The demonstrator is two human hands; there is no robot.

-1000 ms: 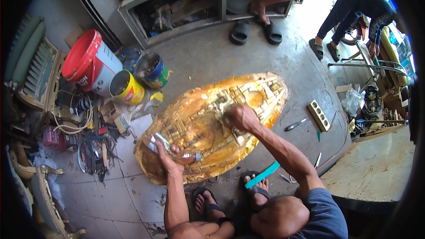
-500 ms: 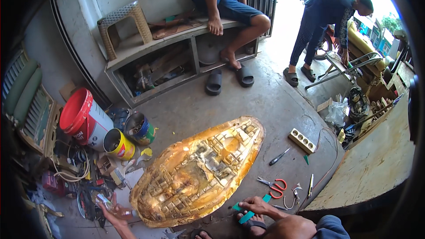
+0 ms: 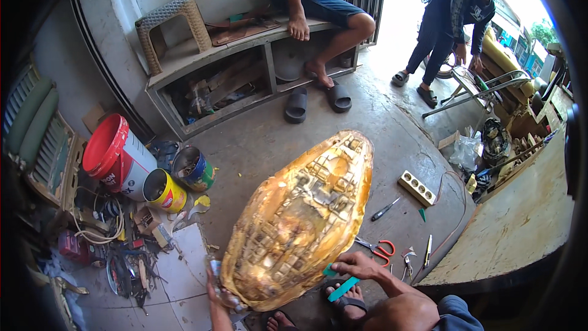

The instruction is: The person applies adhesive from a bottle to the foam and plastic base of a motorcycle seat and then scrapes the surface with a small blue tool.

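A long amber, seat-shaped piece with a gridlike, blocky surface lies tilted before me, its narrower end pointing away. At its near left edge my left hand is closed around a clear, bottle-like plastic thing, partly hidden by the hand and the piece. By the piece's near right edge my right hand has its fingers curled on a flat green strip, which sticks out below them above my foot. Another bit of green shows at the fingertips. Whether the right hand also touches the amber piece, I cannot tell.
Orange-handled scissors, a screwdriver and a power strip lie to the right. Buckets, including a red-and-white one, and scattered scraps stand left. One person sits on the bench; another bends over a metal-framed chair.
The amber piece has swung more upright and shifted right. My left hand has moved right to its edge with the clear thing. The person at the chair has turned and straightened somewhat.
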